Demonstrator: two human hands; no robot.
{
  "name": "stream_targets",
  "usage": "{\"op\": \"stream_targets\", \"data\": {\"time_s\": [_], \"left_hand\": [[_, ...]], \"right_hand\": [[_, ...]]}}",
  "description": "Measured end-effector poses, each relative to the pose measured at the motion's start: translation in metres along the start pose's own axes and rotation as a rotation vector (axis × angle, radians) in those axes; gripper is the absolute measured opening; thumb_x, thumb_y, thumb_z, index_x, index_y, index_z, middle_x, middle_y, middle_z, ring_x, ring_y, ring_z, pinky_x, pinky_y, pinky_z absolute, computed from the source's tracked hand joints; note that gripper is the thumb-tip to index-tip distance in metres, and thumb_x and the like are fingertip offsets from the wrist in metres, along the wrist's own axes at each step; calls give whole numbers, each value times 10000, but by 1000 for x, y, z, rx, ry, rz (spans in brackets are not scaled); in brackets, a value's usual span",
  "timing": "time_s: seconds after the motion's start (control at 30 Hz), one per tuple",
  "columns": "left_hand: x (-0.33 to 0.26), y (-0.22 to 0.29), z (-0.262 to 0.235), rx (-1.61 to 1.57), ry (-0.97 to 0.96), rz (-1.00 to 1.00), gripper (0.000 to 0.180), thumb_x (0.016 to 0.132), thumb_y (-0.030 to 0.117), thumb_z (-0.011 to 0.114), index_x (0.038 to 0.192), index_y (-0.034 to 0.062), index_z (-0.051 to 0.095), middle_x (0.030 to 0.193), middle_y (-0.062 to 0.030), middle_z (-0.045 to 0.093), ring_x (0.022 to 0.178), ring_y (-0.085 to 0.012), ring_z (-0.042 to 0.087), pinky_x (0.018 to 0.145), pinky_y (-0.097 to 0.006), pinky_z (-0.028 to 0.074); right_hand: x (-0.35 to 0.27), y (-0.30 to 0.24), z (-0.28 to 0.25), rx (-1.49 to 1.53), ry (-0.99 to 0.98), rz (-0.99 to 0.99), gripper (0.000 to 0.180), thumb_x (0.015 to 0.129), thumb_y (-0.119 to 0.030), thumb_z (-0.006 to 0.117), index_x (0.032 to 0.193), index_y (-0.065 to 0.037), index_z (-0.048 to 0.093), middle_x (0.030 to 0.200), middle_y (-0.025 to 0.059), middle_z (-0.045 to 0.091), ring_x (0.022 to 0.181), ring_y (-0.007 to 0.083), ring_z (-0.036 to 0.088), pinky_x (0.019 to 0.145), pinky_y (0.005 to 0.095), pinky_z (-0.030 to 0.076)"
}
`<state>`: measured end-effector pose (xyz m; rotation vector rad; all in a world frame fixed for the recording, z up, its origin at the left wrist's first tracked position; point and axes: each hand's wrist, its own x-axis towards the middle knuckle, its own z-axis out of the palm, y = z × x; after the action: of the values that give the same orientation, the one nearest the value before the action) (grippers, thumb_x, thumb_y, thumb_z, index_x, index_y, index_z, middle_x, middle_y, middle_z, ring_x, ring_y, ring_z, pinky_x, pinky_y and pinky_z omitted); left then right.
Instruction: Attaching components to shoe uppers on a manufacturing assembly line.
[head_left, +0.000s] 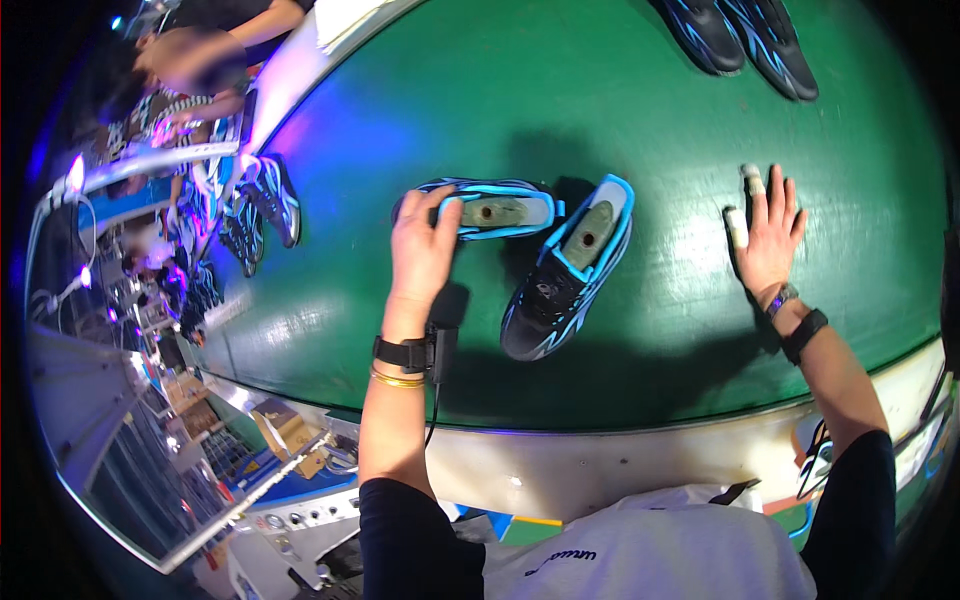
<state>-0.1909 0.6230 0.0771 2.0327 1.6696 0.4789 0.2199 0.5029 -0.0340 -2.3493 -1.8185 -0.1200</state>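
Note:
My left hand [422,245] grips the toe end of a black-and-blue sneaker [525,188], thumb at its opening and fingers over the far side. A green shoe last [512,211] with a round hole fills that sneaker. Just to its right, untouched, the matching sneaker [545,315] points toward me, with another green last [592,232] inside. Farther right, my right hand [770,240] is spread with no object in it, over or on the green surface; I cannot tell whether it touches. Pale covers wrap its thumb and one finger.
The green work surface [400,120] carries two dark sneakers [765,50] at the far right and several more sneakers [275,200] at the left. Beyond its left edge are a person's arm [265,25], a metal-framed machine [110,430] and a cardboard box [285,425].

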Motion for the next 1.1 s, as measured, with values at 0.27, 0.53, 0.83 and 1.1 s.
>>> {"op": "stream_targets", "data": {"time_s": [0.27, 0.53, 0.83, 1.1], "left_hand": [[-2, 6, 5, -303, -115, -102, 283, 994, 217, 510, 1116, 18, 669, 943, -28, 475, 821, -105, 552, 597, -221, 571], [-2, 1, -1, -359, -143, -140, 365, 1006, 260, 466, 1137, -26, 652, 1005, -46, 475, 859, -137, 580, 625, -258, 581], [3, -13, -6, -333, -137, -169, 474, 1014, 351, 409, 1167, -49, 612, 1058, -58, 499, 912, -198, 643, 653, -293, 597], [0, -8, -1, -368, -75, -219, 445, 1000, 346, 466, 1142, -45, 624, 1024, -42, 491, 815, -169, 632, 630, -290, 586]], "right_hand": [[-6, 2, 3, 18, -25, 31, 591, 933, -499, 472, 1457, -246, 367, 1576, 96, 194, 1444, 363, 173, 1102, 656, 143], [-8, -2, 1, 31, -67, 47, 600, 927, -498, 497, 1450, -231, 377, 1571, 114, 198, 1444, 360, 172, 1099, 659, 147], [-6, -3, -5, 73, -85, 45, 637, 905, -458, 567, 1460, -223, 360, 1561, 130, 202, 1439, 369, 175, 1083, 675, 176], [-6, -5, -6, 101, -103, 41, 641, 897, -480, 571, 1441, -187, 397, 1563, 141, 182, 1439, 383, 159, 1078, 681, 177]]}}
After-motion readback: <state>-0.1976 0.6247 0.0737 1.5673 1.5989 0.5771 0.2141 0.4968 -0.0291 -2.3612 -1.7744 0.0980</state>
